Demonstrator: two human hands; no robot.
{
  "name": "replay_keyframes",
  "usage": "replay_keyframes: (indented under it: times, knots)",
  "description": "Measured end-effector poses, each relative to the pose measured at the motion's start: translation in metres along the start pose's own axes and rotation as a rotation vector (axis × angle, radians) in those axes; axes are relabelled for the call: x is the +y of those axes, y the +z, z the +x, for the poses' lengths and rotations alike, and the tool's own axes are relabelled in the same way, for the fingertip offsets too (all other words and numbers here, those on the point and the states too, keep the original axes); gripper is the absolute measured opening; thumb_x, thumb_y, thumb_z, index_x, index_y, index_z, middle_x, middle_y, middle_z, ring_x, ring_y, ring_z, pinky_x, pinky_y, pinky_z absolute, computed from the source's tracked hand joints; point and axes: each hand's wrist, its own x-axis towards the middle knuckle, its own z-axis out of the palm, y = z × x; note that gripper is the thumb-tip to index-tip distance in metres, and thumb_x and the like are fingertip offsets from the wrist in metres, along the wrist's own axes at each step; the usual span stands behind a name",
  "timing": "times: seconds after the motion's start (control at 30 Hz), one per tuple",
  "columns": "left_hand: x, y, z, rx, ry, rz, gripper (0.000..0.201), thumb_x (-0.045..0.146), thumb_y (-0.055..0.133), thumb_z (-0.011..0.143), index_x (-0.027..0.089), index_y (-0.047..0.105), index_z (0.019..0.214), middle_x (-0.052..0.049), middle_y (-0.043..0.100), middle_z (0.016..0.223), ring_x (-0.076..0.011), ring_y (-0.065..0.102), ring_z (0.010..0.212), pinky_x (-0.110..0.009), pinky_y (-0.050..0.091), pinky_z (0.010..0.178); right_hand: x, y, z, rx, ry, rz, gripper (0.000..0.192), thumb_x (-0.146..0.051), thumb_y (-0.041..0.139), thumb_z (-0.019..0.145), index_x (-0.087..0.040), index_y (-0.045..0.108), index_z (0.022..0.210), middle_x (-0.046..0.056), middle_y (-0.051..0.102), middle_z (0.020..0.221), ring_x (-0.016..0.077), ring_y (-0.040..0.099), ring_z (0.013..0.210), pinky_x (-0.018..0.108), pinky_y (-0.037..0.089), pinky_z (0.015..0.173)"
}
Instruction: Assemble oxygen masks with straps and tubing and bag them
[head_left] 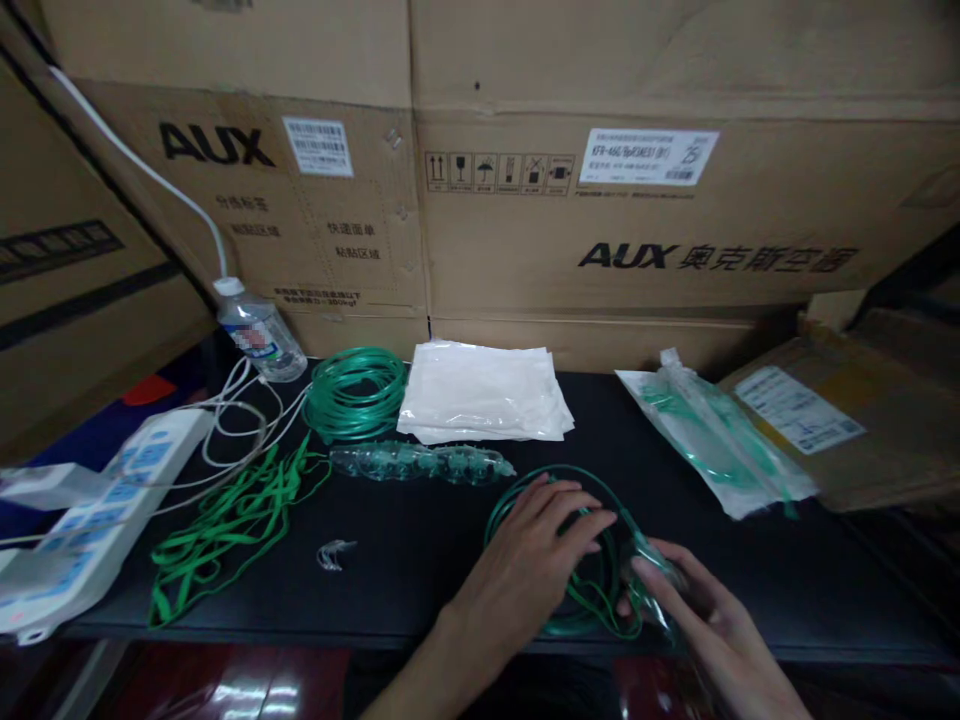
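Note:
A loosely coiled length of green tubing (616, 497) lies near the table's front edge. My left hand (544, 545) is over this coil, its fingers bent around the loops; the contact beneath the fingers is partly hidden. To its right, my right hand (701, 600) grips a clear green-tinted oxygen mask (656, 580), thumb on top. The tubing runs up to the mask, and a green elastic strap (592, 600) hangs between the hands. Just behind my left hand sits a row of nested clear masks (420, 462).
Behind lie coiled green tubing (356, 395) and white packets (484, 390). Green straps (225, 530), small clear clips (334, 554), a power strip (112, 510) and a bottle (259, 335) are left. A bagged mask set (712, 430) lies right, beside a carton (832, 410). Large cartons (510, 270) wall the back.

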Motion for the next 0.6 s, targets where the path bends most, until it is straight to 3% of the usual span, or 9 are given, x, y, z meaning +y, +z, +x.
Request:
replay_keyframes:
  times: [0.1,0.2,0.37,0.47,0.6]
  knots:
    - [-0.009,0.013,0.040,-0.143,0.190,0.036,0.034,0.014,0.050,0.105,0.018,0.057,0.139,-0.005,0.065,0.137,-0.0187,0.050,0.140,-0.042,0.029,0.128,0.005,-0.002,0.005,0.018,-0.005,0.057,0.051,-0.060,0.088,0.066,-0.020,0.077,0.095,0.001,0.074,0.070,0.0219,0.069,0.068,0.028,0.055,0.066]
    - [-0.021,0.026,0.063,-0.242,0.360,0.094,0.024,0.016,0.052,0.105,0.017,0.064,0.126,-0.004,0.070,0.126,-0.0171,0.061,0.125,-0.039,0.032,0.124,0.013,-0.002,0.010,0.027,-0.047,0.145,0.047,-0.059,0.086,0.071,-0.018,0.079,0.094,0.000,0.069,0.067,0.0181,0.063,0.065,0.024,0.051,0.061]
    - [-0.039,0.044,0.077,-0.272,0.549,0.160,0.017,0.016,0.057,0.103,0.017,0.068,0.117,-0.003,0.073,0.116,-0.0177,0.065,0.109,-0.032,0.044,0.104,0.026,-0.005,0.018,-0.025,0.085,0.403,0.046,-0.062,0.082,0.076,-0.017,0.080,0.085,0.003,0.074,0.078,0.0172,0.064,0.068,0.024,0.055,0.064]
    - [-0.045,0.048,0.085,-0.302,0.625,0.165,0.018,0.017,0.058,0.104,0.017,0.069,0.117,-0.002,0.073,0.112,-0.0178,0.064,0.106,-0.030,0.046,0.093,0.026,-0.007,0.022,-0.035,0.191,0.468,0.047,-0.063,0.084,0.073,-0.016,0.080,0.078,0.005,0.074,0.072,0.0181,0.065,0.062,0.026,0.055,0.058]
    - [-0.043,0.048,0.098,-0.332,0.719,0.206,0.020,0.017,0.056,0.104,0.017,0.070,0.118,-0.002,0.073,0.109,-0.0187,0.063,0.105,-0.030,0.047,0.091,0.022,-0.005,0.029,-0.002,0.125,0.449,0.038,-0.056,0.090,0.063,-0.021,0.076,0.068,0.005,0.072,0.064,0.0225,0.065,0.057,0.032,0.055,0.051]
